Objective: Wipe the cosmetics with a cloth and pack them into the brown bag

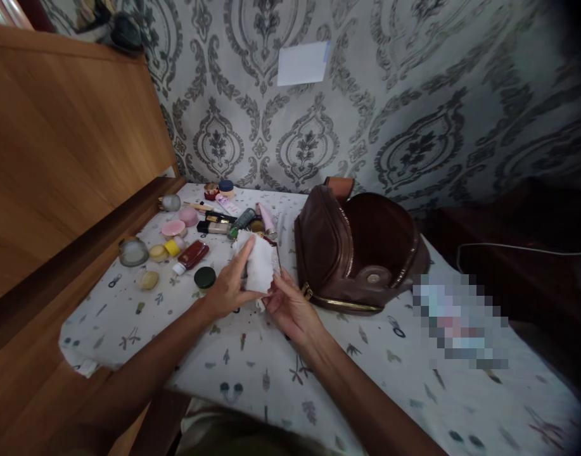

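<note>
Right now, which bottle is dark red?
The white-capped bottle lying between the yellow cap and the dark green jar. Among the bottles, only this one shows that colour.

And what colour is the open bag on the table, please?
The bag is dark brown; it shows best in the head view.

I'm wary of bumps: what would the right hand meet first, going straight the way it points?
The white cloth, right at the fingertips of the right hand; next in line is probably the left hand, though depth is unclear.
</note>
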